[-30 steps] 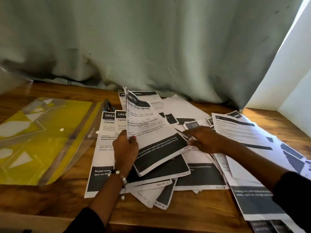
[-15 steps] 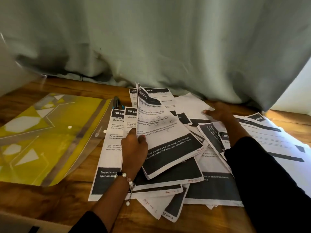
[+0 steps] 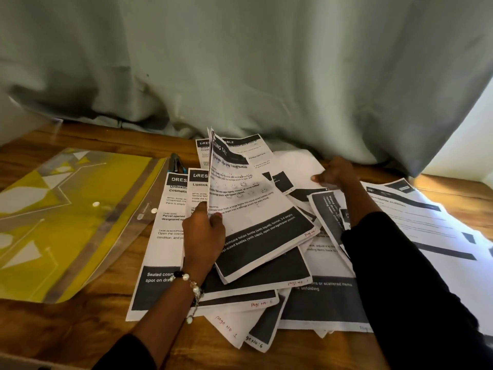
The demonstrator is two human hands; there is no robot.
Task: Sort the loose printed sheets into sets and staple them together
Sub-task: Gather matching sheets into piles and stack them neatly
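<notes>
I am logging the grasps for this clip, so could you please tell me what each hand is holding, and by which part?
The left hand pinches raised printed sheets by their left edge. The right hand grips a white sheet at its right edge.

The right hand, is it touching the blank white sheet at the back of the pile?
Touching. The head view shows the right hand with its fingertips on the edge of the blank white sheet.
</notes>
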